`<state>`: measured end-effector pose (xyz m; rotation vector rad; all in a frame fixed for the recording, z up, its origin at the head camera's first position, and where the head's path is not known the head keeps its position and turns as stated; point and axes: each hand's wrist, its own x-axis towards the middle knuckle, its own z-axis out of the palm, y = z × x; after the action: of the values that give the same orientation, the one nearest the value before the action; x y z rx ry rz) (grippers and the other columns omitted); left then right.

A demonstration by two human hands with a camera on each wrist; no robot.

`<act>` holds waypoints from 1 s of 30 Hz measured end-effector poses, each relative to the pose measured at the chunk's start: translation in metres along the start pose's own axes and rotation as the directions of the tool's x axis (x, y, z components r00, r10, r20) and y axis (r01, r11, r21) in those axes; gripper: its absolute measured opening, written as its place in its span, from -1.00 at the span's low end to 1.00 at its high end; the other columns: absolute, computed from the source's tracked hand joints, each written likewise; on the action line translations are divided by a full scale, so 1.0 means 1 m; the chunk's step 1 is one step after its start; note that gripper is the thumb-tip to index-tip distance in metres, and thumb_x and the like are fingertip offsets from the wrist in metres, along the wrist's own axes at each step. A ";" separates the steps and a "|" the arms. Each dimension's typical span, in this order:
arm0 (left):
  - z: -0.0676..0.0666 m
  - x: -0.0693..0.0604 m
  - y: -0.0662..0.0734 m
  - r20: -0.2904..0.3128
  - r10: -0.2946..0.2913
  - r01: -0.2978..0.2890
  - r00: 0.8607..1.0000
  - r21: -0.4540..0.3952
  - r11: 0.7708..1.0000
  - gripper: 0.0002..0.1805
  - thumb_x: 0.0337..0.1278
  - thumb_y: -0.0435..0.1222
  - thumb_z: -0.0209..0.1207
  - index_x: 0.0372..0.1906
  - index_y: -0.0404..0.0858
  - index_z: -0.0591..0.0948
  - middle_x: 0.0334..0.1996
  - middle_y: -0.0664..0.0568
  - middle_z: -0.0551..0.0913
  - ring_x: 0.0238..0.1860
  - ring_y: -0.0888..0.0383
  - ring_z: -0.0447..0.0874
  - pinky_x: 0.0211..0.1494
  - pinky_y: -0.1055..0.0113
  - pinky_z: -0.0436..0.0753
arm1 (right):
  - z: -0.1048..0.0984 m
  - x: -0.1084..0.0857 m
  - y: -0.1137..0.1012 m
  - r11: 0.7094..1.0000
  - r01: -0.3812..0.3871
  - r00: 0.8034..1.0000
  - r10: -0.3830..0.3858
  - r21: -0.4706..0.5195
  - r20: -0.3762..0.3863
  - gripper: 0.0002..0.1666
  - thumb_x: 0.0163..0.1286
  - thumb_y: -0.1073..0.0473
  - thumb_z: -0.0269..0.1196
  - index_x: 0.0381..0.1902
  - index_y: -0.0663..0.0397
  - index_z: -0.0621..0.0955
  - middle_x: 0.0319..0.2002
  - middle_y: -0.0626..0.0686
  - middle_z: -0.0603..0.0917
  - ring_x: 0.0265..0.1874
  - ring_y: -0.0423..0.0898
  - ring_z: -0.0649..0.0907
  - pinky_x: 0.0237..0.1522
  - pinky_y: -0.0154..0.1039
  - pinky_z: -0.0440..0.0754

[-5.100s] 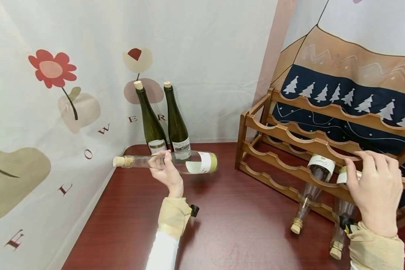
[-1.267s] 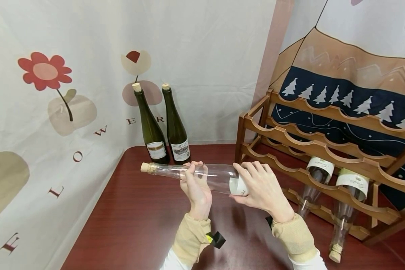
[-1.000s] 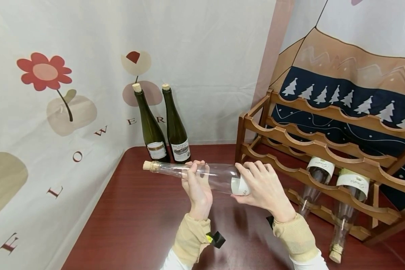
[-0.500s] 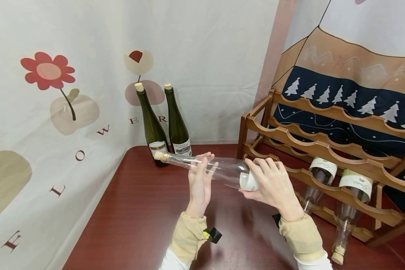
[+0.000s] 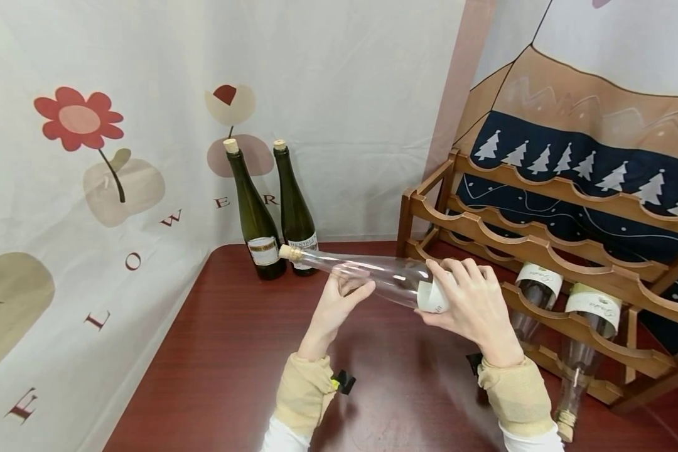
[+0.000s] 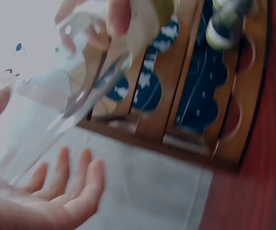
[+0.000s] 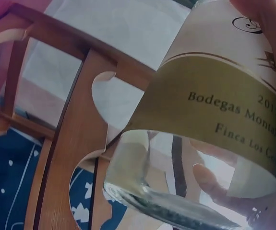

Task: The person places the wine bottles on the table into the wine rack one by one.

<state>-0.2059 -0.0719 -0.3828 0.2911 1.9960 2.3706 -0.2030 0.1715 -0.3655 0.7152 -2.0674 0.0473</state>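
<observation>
A clear glass wine bottle (image 5: 392,275) with a cork in its neck is held above the table, neck pointing left and slightly up. My right hand (image 5: 470,302) grips it round the labelled base end; the right wrist view shows its white and olive label (image 7: 200,100). Beside the bottle's neck and shoulder, my left hand (image 5: 334,304) has its thumb in front and fingers behind. In the left wrist view those fingers (image 6: 78,179) are loosely spread, apart from the glass, though that view is blurred.
A wooden wine rack (image 5: 474,226) stands at the right. Two clear corked bottles lie in its lower tier, one with a green-edged label (image 5: 596,304). Two green bottles stand at the back, the left one (image 5: 257,220) close beside the other (image 5: 296,213). A printed cloth hangs behind.
Earlier my left hand alone held the bottle while my right was at the rack. My right hand now holds the base, the bottle has shifted right with its neck raised, and my left fingers have loosened.
</observation>
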 end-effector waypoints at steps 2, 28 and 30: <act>-0.005 -0.002 0.002 0.023 -0.029 0.025 0.999 0.167 0.986 -0.54 0.06 -0.35 0.26 0.06 -0.16 0.36 -0.03 0.05 0.57 0.01 0.16 0.61 0.06 0.30 0.55 | -0.001 -0.001 0.002 1.000 -0.002 1.000 0.002 -0.008 0.000 -0.04 -0.14 -0.51 0.14 0.08 0.02 0.56 -0.22 0.16 0.63 -0.30 0.16 0.56 -0.39 0.04 0.44; -0.025 -0.016 0.026 0.337 0.559 -0.433 0.758 0.900 0.045 -0.40 -0.31 -0.20 0.50 -0.01 -0.20 0.55 -0.07 0.00 0.59 0.03 0.03 0.51 0.14 0.15 0.48 | -0.001 -0.007 0.011 0.998 0.061 0.993 -0.057 -0.033 0.104 0.03 -0.37 -0.46 0.30 0.08 -0.02 0.56 -0.19 0.15 0.62 -0.27 0.15 0.54 -0.36 0.02 0.45; -0.026 -0.015 0.023 0.356 0.547 -0.407 0.758 0.913 -0.030 -0.35 -0.37 -0.18 0.52 0.01 -0.18 0.55 -0.04 0.01 0.58 0.06 0.01 0.49 0.15 0.11 0.46 | -0.001 -0.007 0.011 0.997 0.071 0.992 -0.067 -0.033 0.109 0.03 -0.38 -0.46 0.32 0.07 -0.02 0.56 -0.19 0.14 0.62 -0.27 0.15 0.54 -0.36 0.02 0.45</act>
<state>-0.1933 -0.1032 -0.3661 1.0342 3.6652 0.5521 -0.2044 0.1840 -0.3675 0.7811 -2.1388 -0.0694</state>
